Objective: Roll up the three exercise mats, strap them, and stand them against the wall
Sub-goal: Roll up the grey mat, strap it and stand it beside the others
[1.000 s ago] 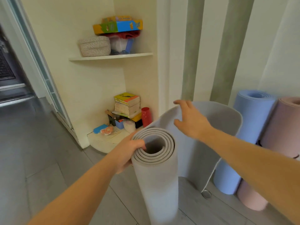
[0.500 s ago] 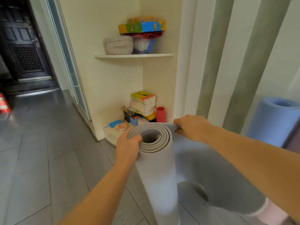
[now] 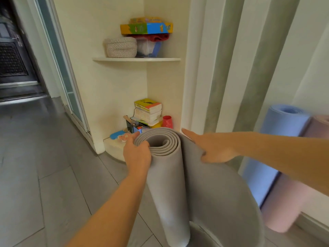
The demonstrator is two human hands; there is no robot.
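Observation:
A grey exercise mat (image 3: pixel 167 184) stands upright on the floor in front of me, partly rolled, its loose outer flap curving out to the right. My left hand (image 3: pixel 137 154) grips the top rim of the roll, thumb over the edge. On the flap beside the roll's top lies my right hand (image 3: pixel 211 148), forefinger stretched out and pressing the flap. A rolled blue mat (image 3: pixel 277 139) and a rolled pink mat (image 3: pixel 292 196) lean against the wall at the right.
A corner niche holds a low step (image 3: pixel 114 148) with books, a red cup (image 3: pixel 167 122) and small items. Above it a shelf (image 3: pixel 137 59) carries a woven basket and boxes. A sliding door frame (image 3: pixel 71 86) and hallway lie left; grey floor tiles all round.
My right hand has let go of the flap's top edge and now presses its side. The flap has wrapped closer round the roll. The view has swung slightly left.

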